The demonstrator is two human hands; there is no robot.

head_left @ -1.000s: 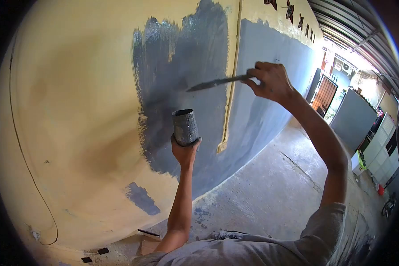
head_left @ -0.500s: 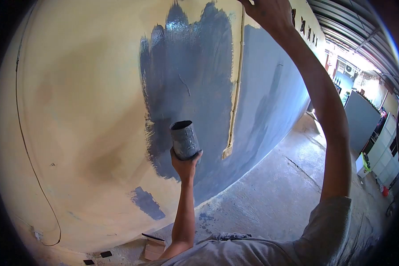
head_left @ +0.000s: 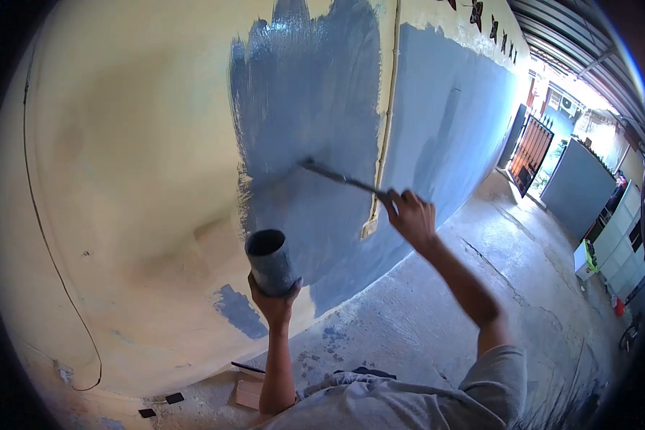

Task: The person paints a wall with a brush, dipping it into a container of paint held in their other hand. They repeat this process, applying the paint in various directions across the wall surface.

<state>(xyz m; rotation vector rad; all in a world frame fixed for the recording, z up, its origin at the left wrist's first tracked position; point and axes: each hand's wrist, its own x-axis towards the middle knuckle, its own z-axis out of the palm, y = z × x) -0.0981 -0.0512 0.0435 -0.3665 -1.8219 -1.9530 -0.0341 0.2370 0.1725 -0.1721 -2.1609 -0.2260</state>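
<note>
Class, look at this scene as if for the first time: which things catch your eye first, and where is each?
The broad wet grey-blue patch on the cream wall stands out, upper centre. The right hand presses a paintbrush against it, while the left hand holds a paint-smeared cup lower down.

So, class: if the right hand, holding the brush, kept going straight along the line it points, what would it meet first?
Probably the wall: the right hand aims the brush at its grey painted patch, where the tip seems already to touch.
</note>
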